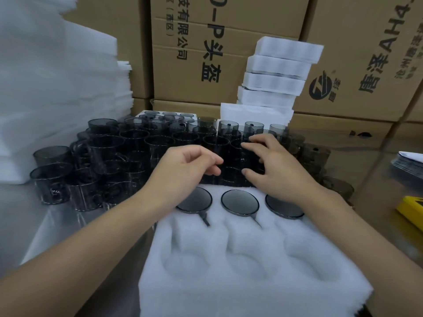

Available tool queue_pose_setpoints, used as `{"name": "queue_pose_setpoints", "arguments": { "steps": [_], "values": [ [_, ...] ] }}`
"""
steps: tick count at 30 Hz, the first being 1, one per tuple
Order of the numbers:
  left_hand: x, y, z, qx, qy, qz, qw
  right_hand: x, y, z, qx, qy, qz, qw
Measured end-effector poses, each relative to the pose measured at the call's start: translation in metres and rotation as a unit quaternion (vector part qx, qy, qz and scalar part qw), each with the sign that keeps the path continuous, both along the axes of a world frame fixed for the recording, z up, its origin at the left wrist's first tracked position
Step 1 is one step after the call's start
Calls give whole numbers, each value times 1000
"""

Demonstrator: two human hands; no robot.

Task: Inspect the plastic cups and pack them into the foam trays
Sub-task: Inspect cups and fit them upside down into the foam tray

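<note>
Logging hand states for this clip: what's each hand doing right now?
Left hand: fingers loosely curled, nothing visibly held.
Right hand: fingers spread over the dark cups; grip cannot be told.

A smooth grey tabletop (34,227) carries a white foam tray (240,282) at its near edge, with dark cups seated in the three pockets of the tray's far row. Behind it and to its left, smoky translucent plastic cups (107,152) stand upright, crowded together. A tall pile of white foam sheets (45,99) rests at the far left. A leaning stack of foam trays (274,81) rises behind the cups, its foot hidden.
</note>
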State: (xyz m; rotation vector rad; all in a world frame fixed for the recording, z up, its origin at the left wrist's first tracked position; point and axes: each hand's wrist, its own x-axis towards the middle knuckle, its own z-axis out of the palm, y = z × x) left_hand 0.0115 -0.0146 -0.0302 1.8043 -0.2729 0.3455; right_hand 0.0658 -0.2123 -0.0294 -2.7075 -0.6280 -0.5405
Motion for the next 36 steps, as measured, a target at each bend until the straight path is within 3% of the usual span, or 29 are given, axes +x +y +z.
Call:
{"name": "queue_pose_setpoints", "arguments": {
  "steps": [6, 10, 14, 18, 22, 25, 27, 30, 36],
  "values": [
    [-6, -3, -3, 98, -64, -10, 993, 1, 3, -2, 27, 7, 15, 1000],
    [-8, -3, -3, 105, -74, -11, 992, -1, 2, -2, 43, -1, 11, 999],
    [-10, -3, -5, 124, -104, 7, 987, -10, -1, 2, 51, -59, 9, 997],
    [-15, -6, -5, 136, -176, 13, 975, -23, -3, 13, 137, -139, 22, 981],
    [-10, -7, 0, -49, -50, -45, 997, -37, 5, 18, 216, -157, 91, 959],
    [-3, -5, 8, -211, 81, -94, 970, -45, 12, 13, 182, -172, 134, 959],
    [-1, -1, 11, -267, 122, -110, 950, -45, 13, 9, 153, -174, 158, 960],
    [2, 5, 11, -278, 153, -140, 938, -44, 11, 6, 131, -161, 176, 962],
    [5, 9, 7, -225, 143, -161, 950, -50, 13, 6, 95, -165, 205, 960]
  ]
}}
